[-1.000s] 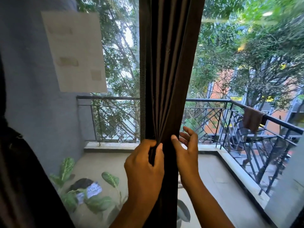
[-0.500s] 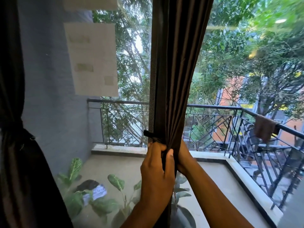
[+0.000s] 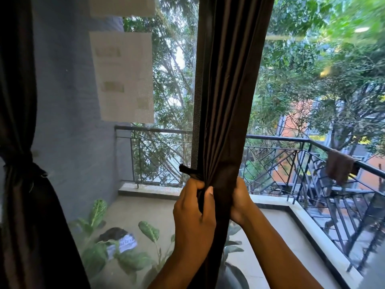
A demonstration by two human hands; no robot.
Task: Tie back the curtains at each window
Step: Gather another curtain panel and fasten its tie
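Two hands gathered a dark brown curtain at the window's centre.
Left hand pinched the tie-back strap against the folds; right hand clutched the bunched fabric from behind.

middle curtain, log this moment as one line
step: tying middle curtain | left hand: grips bunched fabric and tie strap | right hand: grips curtain from behind | left curtain: tied

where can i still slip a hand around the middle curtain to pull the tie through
Open gaps lie left of the middle curtain, towards the tied left curtain, and right of it, before the glass showing the railing. At the gather it is crowded: the left hand grips the folds, the tie end pokes out above it, and the right hand grips the far edge.
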